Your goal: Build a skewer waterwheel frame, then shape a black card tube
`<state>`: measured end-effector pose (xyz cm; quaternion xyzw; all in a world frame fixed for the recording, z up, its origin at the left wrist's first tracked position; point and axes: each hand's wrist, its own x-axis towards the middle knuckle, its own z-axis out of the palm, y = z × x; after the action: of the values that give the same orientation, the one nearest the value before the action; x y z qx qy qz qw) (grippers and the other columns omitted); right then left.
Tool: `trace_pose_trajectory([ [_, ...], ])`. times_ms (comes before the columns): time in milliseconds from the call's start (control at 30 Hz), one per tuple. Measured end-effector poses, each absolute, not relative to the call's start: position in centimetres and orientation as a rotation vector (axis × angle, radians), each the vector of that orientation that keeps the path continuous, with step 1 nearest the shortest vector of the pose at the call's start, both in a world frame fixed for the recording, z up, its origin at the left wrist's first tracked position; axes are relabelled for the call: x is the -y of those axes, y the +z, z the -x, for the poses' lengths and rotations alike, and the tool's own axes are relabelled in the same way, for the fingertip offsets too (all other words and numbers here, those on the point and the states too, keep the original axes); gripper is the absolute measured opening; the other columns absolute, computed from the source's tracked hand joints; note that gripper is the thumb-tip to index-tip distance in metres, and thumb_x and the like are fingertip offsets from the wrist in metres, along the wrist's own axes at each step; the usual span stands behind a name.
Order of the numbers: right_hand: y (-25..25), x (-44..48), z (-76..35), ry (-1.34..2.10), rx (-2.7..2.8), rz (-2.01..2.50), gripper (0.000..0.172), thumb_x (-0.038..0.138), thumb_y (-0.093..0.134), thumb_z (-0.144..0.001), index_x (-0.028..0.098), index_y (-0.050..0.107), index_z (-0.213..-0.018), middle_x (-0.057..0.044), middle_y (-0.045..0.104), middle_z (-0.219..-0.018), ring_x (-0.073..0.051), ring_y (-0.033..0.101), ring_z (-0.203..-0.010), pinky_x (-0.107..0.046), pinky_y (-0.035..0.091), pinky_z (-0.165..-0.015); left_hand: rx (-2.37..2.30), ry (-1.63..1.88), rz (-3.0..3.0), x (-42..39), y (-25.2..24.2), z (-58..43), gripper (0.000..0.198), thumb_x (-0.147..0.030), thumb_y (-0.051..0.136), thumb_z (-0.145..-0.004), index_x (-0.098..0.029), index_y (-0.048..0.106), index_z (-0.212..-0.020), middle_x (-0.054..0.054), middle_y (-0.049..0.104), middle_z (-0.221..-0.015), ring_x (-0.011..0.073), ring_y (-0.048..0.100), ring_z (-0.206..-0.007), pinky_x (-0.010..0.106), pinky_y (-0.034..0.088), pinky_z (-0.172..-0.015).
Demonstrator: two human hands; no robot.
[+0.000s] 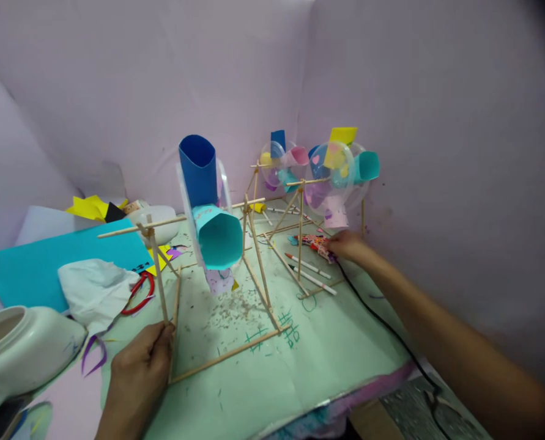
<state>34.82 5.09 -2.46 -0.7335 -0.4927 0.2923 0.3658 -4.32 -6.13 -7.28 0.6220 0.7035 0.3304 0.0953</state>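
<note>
My left hand [139,366] is closed around the lower front leg of a wooden stick frame [229,354]. On its crossbar sits a wheel of clear discs with paper cups: a dark blue cup [199,171] points up, a turquoise cup [221,240] faces me, and a pale purple one hangs below. My right hand [348,244] reaches to the right back and grips a pattern-covered glue gun [315,244] low over the table. A black cord [382,315] runs from its handle toward the front edge. My fingertips there are partly hidden.
Two similar wheels, one nearer [339,177] and one farther [272,162], stand on stick frames at the back right. Coloured pencils [311,278] lie between frames. At left are a turquoise sheet [24,263], crumpled tissue [93,290], red-handled scissors [148,293] and a white ceramic pot [38,348].
</note>
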Motion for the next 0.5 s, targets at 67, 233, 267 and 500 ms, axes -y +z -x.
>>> trace_pose_trajectory([
  [67, -1.8, -3.1, -33.9, 0.652, 1.363, 1.927, 0.031, 0.013, 0.067, -0.059, 0.019, 0.047, -0.036, -0.003, 0.046, -0.037, -0.021, 0.058, -0.058, -0.026, 0.035, -0.049, -2.078, 0.983, -1.86, 6.2, -7.2, 4.2, 0.03, -0.043, 0.044, -0.076, -0.021, 0.063, -0.071, 0.001, 0.064, -0.062, 0.0152, 0.058, -0.057, 0.024, 0.043, -0.055],
  [233, -2.0, -1.1, -27.7, 0.909, 1.55, 1.401, 0.023, 0.034, 0.057, -0.071, 0.016, 0.069, -0.079, -0.005, 0.069, -0.075, -0.018, 0.063, -0.069, -0.028, 0.046, -0.063, -2.079, 0.994, -1.871, 6.3, -7.2, 3.9, 0.029, -0.042, 0.043, -0.077, -0.02, 0.061, -0.07, 0.0, 0.06, -0.057, 0.0139, 0.054, -0.052, 0.023, 0.041, -0.053],
  [267, -2.4, -1.7, -26.2, 0.926, 1.48, 1.317, 0.026, 0.034, 0.057, -0.071, 0.015, 0.069, -0.086, -0.007, 0.07, -0.083, -0.018, 0.063, -0.074, -0.028, 0.048, -0.068, -2.082, 1.002, -1.866, 6.3, -7.2, 3.9, 0.028, -0.041, 0.043, -0.077, -0.02, 0.06, -0.07, -0.001, 0.059, -0.055, 0.0136, 0.053, -0.051, 0.023, 0.041, -0.052],
  [500, -5.6, -8.7, -20.6, 0.673, 1.682, 1.242, 0.019, 0.021, 0.059, -0.068, 0.016, 0.07, -0.082, -0.004, 0.07, -0.076, -0.021, 0.063, -0.077, -0.033, 0.049, -0.073, -2.045, 1.056, -1.926, 6.6, -7.6, 4.0, 0.023, -0.034, 0.045, -0.08, -0.019, 0.059, -0.07, -0.001, 0.058, -0.057, 0.0119, 0.052, -0.052, 0.022, 0.039, -0.051],
])
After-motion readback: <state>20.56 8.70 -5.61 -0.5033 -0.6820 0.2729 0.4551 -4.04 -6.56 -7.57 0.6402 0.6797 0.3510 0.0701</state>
